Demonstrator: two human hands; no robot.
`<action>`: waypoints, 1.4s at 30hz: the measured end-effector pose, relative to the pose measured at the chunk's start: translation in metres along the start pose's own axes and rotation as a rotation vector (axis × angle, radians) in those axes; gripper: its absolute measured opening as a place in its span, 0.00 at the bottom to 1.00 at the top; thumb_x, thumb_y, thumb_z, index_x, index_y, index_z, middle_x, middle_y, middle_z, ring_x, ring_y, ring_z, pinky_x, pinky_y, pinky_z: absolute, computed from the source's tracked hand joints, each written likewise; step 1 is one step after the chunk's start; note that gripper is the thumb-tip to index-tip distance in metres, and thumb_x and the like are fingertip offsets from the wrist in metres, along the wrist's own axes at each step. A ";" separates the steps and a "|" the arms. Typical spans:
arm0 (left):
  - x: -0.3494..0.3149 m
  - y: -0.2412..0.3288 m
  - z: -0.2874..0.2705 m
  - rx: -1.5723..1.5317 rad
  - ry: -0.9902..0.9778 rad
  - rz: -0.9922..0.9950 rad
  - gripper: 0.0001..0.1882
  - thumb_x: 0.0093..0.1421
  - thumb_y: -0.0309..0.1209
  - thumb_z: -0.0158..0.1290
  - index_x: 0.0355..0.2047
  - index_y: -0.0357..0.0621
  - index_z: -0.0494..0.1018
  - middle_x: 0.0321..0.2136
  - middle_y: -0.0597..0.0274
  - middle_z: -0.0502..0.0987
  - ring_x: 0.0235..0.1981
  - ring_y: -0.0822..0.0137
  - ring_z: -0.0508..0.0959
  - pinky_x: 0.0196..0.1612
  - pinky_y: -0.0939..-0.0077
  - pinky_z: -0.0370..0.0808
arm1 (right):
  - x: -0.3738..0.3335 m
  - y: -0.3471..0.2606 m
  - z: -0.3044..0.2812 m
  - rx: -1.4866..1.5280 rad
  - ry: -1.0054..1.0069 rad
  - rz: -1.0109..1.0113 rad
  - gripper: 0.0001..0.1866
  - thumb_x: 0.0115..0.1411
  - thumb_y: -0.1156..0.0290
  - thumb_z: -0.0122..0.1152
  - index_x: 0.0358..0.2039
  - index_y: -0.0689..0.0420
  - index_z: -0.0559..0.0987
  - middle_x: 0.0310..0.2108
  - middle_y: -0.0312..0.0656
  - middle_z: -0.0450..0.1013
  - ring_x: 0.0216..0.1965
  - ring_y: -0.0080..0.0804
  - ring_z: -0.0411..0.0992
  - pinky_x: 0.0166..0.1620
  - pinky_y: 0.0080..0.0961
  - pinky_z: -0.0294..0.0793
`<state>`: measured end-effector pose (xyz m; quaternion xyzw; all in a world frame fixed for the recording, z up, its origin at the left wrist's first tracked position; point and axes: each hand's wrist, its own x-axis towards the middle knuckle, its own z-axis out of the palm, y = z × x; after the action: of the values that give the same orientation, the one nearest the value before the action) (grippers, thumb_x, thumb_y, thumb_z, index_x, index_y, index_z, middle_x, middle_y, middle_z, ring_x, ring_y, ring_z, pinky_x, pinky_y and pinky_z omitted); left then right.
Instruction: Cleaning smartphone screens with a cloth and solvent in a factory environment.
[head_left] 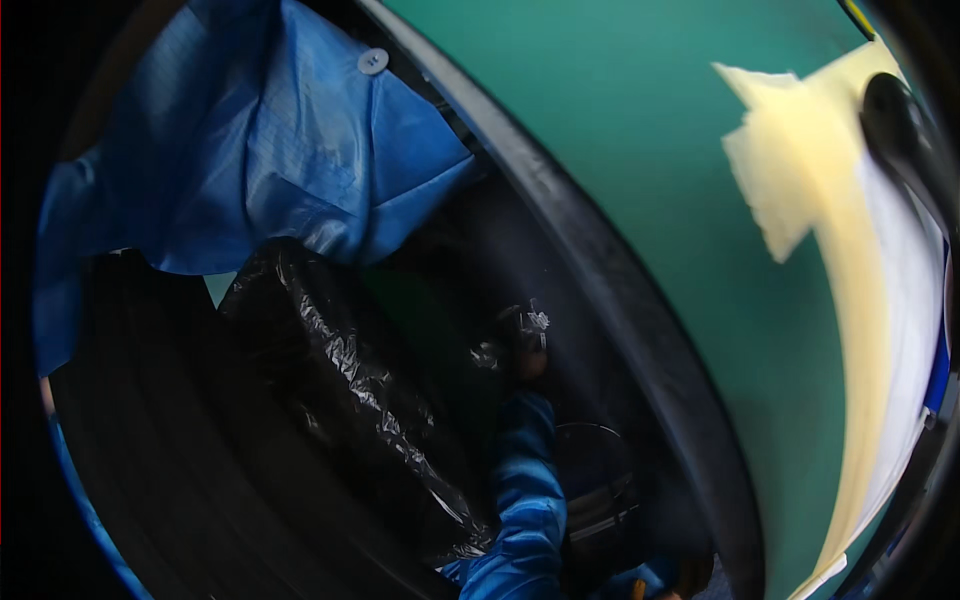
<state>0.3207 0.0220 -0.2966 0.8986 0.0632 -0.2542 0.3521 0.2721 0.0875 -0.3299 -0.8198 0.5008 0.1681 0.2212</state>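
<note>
A forearm in a blue sleeve (528, 490) comes up from the lower edge and ends in my right hand (531, 364), small and dim below the table edge. Its fingers look closed around something I cannot make out. A shiny, crinkled clear scrap (537, 321) shows right at the fingertips. To the left of the arm hangs a black plastic bag (350, 370), creased and glossy. My left hand cannot be picked out.
A green tabletop (600, 140) with a thick dark edge (600, 270) crosses the right side. Pale yellow and white sheets (830, 190) lie on it near a black object (890, 120). Blue buttoned cloth (270, 140) fills the upper left. More blue cloth (650, 574) shows at the bottom.
</note>
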 end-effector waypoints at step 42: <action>-0.311 0.168 -0.381 -0.096 0.516 0.604 0.22 0.57 0.24 0.48 0.53 0.34 0.63 0.59 0.20 0.43 0.58 0.29 0.57 0.60 0.52 0.58 | -0.039 0.146 -0.315 1.547 -0.467 0.375 0.39 0.60 0.48 0.47 0.67 0.40 0.43 0.64 0.39 0.47 0.65 0.44 0.45 0.53 0.60 0.54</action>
<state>0.2590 0.1707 0.1974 0.8936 -0.1058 0.0982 0.4251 0.1413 -0.1092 -0.0724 -0.2830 0.5445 -0.0235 0.7892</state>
